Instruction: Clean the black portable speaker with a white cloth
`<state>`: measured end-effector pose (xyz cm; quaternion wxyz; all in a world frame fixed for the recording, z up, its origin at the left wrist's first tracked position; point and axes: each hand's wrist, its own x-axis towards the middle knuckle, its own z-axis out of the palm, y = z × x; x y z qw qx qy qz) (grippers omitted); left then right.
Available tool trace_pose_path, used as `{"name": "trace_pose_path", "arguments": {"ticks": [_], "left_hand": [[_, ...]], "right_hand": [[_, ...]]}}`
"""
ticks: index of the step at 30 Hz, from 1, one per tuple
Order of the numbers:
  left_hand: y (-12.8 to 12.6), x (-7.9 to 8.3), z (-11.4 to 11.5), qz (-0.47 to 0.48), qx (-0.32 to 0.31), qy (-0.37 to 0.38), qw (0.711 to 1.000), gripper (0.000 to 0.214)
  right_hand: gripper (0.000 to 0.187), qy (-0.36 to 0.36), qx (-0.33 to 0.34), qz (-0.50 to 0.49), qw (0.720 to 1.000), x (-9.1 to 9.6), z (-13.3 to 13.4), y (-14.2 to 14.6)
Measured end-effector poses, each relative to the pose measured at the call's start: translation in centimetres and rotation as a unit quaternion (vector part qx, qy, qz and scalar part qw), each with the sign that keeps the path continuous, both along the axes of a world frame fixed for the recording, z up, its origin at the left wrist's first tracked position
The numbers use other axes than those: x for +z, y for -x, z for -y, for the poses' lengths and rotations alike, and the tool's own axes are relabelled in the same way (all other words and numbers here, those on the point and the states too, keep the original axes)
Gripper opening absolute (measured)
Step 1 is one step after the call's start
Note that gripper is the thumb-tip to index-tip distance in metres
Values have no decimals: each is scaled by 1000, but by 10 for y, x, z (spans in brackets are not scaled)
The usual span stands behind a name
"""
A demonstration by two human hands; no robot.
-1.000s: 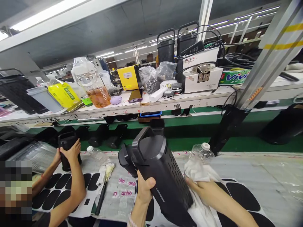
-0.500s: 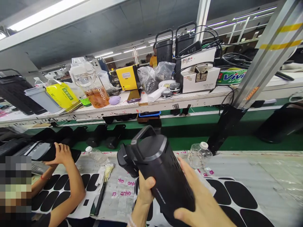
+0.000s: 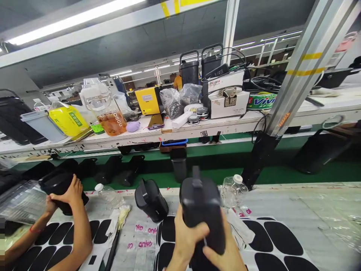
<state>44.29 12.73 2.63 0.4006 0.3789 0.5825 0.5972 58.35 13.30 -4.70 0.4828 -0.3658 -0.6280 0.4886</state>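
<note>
Left hand (image 3: 186, 236), right hand (image 3: 227, 248): fingers wrapped round black case (image 3: 200, 201); might drop onto bench (image 3: 304, 203) if thumbs loosen.

Factory workshop — long workbench (image 3: 284, 201), metal post (image 3: 296, 86), strip light (image 3: 76, 21) overhead, co-worker (image 3: 80, 229) alongside

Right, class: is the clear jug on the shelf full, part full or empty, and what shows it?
The jug is part full: amber liquid shows in its lower part only.
</note>
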Motion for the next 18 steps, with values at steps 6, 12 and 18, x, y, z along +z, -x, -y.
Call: {"name": "trace_pose_path", "arguments": {"ticks": [6,12,18], "left_hand": [[10,-46,-22,217,-27,82,972,60],[45,-42,-20,122,-6,97,988,95],[76,-93,37,115,7,187,976,80]], "right_hand": [[100,92,107,-16,990,-35,-22,4],[97,162,-100,-32,981,-31,-51,32],[96,212,-246,176,929,-11,-185,70]]}}
